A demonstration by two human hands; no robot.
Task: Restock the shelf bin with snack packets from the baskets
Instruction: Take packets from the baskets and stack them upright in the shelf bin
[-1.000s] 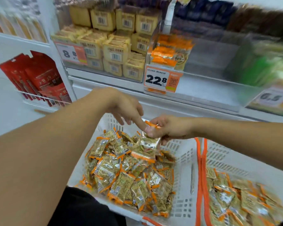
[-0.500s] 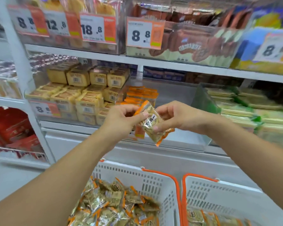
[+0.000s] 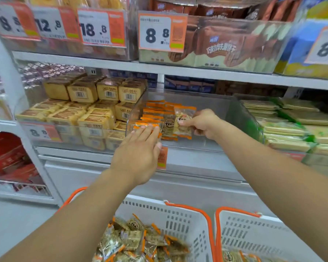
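Here the right hand (image 3: 203,123) pinches a snack packet (image 3: 183,121) upright inside the shelf bin (image 3: 212,118), just right of the stacked row (image 3: 155,118); the left hand (image 3: 140,148), fingers straight, steadies that row.

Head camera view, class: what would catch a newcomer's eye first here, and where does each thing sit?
First, the two hands at the clear shelf bin in the middle: the right hand pinches a snack packet upright beside the orange-edged row, while the left hand lies flat against that row. Next, the big 8.8 price tag above, and the white basket of packets below.
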